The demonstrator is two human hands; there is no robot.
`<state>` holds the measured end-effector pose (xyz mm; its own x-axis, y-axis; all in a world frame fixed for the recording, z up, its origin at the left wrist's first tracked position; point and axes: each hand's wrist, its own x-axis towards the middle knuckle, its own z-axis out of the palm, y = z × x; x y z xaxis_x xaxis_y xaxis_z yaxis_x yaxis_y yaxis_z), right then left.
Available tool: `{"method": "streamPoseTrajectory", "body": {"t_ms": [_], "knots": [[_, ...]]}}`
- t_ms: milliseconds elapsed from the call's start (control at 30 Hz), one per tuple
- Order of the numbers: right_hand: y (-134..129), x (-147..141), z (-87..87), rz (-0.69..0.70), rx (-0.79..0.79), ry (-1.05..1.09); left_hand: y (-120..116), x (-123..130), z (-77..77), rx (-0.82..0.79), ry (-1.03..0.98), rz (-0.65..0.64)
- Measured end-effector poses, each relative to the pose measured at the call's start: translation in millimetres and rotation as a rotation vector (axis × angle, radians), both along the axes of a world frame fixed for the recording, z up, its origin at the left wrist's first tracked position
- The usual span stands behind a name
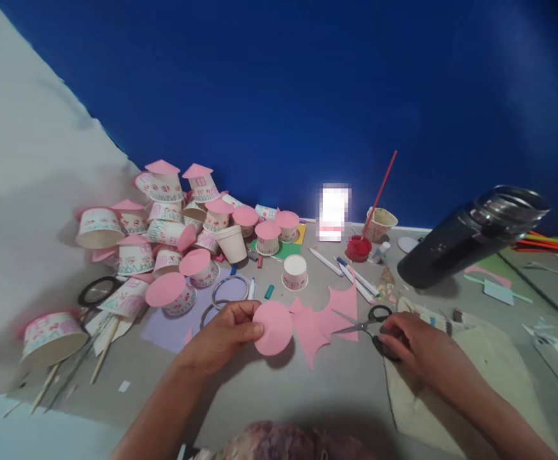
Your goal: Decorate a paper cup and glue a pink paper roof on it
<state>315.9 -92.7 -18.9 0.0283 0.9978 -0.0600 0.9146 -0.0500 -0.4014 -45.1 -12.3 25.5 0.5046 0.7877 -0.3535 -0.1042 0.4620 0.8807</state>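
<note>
Between the thumb and fingers of my left hand (pixel 228 335) is a pink paper circle (pixel 273 329), held by its left edge over the table. My right hand (pixel 415 342) has its curled fingers at the black handles of the scissors (pixel 367 324), whose blades are spread and point left. Under the blades lies a cut-out scrap of pink paper (pixel 313 329) with scalloped edges. Just behind the circle, a small decorated paper cup (pixel 294 273) stands upside down. To the left is a pile of similar cups, many with pink paper cone roofs (pixel 166 291).
A large dark flask (pixel 465 239) leans at the right beside a beige cloth (pixel 470 383). Markers (pixel 326 262), a red paint pot (pixel 358 248) with a stick, and a bright blurred screen (pixel 333 213) stand toward the blue wall. Tape rolls (pixel 231 291) lie on purple paper.
</note>
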Motion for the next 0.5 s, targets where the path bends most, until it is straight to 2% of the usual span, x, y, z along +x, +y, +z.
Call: {"method": "streamPoseTrajectory", "body": {"t_ms": [33, 100, 167, 267, 333, 433, 500], "knots": [[5.0, -0.9, 3.2, 0.02, 0.001, 0.029, 1.7, 2.3, 1.5, 0.0, -0.036, 0.08], [16.4, -5.2, 11.9, 0.082, 0.015, 0.088, 5.8, 7.0, 4.6, 0.001, -0.089, 0.159], [28.5, -11.4, 22.5, 0.121, 0.038, 0.129, 10.3, 10.9, 7.6, -0.003, -0.148, 0.165], [45.2, -22.5, 36.5, 0.106, 0.017, 0.245, 16.5, 17.0, 9.7, -0.037, -0.244, 0.199], [54.7, -33.8, 41.5, 0.084, -0.073, 0.47, 20.0, 24.3, 8.7, -0.092, -0.29, 0.209], [67.3, -58.3, 41.6, 0.083, -0.305, 1.028, 24.8, 40.4, 4.5, -0.152, -0.29, 0.14], [75.1, -74.9, 40.1, 0.095, -0.433, 1.28, 26.8, 50.7, 2.3, -0.13, -0.253, 0.103]]}}
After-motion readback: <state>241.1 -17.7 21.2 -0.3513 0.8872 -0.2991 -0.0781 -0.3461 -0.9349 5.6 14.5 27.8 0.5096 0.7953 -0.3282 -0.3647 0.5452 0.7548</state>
